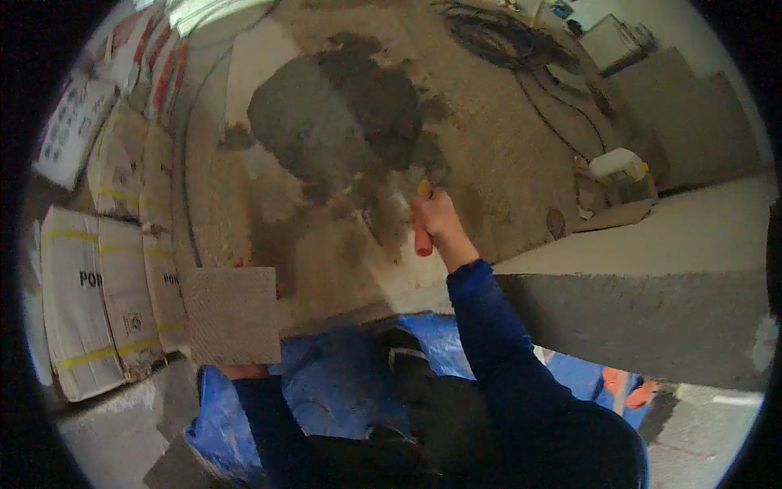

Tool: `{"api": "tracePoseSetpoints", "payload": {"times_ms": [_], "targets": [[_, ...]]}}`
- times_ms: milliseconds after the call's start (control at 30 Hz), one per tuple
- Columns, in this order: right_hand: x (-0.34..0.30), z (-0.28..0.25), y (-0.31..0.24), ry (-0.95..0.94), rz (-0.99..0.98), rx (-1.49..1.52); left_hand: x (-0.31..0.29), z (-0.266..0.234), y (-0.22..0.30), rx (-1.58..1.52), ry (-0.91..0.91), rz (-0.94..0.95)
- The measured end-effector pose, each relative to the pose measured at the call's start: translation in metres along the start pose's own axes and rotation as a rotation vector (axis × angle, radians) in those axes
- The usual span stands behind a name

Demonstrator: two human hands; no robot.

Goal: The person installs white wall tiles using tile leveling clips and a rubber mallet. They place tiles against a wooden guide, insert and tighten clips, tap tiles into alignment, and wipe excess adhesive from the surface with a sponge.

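A square, light grey-brown tile (234, 316) with a finely ridged face rests in my left hand (244, 372). The palm is mostly hidden under the tile, and fingertips show past its far and right edges. My right hand (438, 218) is closed round the red handle (423, 243) of a trowel with a yellow part near its front. The trowel's blade blends into the grey at the near right edge of a wide patch of wet mortar (326, 118), so its outline is hard to make out. Damp smears surround the mortar on the floor.
Upright cardboard boxes (77, 306) with yellow straps line the left side. A coil of dark cable (497, 37) lies far right. A white container (619, 165) stands near a low grey ledge (643, 318) on the right. Blue plastic sheeting (326, 383) spreads by my feet.
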State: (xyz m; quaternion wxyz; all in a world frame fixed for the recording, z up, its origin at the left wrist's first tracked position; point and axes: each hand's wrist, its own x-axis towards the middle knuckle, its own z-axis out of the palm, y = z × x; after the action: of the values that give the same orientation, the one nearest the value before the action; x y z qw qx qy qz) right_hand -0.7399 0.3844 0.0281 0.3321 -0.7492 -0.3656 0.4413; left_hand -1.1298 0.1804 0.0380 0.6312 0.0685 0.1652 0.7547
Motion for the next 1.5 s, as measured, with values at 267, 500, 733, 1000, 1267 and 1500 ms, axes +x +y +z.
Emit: {"api": "tracePoseSetpoints", "payload": {"times_ms": [267, 500, 733, 1000, 1267, 1500], "targets": [[0.055, 0.013, -0.056, -0.219, -0.531, -1.132, 0.016, -0.034, -0.01, 0.007, -0.083, -0.046], [0.028, 0.0, -0.07, -0.26, -0.905, -1.206, 0.023, -0.038, -0.028, -0.029, -0.155, -0.09], [0.047, 0.006, -0.024, -0.3, -0.483, -0.312, 0.029, -0.045, -0.026, -0.121, -0.314, -0.159], [0.083, 0.057, -0.024, -0.414, -0.128, 0.407, 0.023, -0.047, -0.035, 0.924, -0.06, 0.135], [-0.005, 0.005, -0.04, -0.561, -0.302, 0.429, 0.046, -0.076, -0.055, 1.461, 0.137, 0.301], [-0.127, -0.049, -0.044, -0.501, -0.579, -0.056, 0.069, -0.021, -0.078, -0.098, 0.213, -0.084]]}}
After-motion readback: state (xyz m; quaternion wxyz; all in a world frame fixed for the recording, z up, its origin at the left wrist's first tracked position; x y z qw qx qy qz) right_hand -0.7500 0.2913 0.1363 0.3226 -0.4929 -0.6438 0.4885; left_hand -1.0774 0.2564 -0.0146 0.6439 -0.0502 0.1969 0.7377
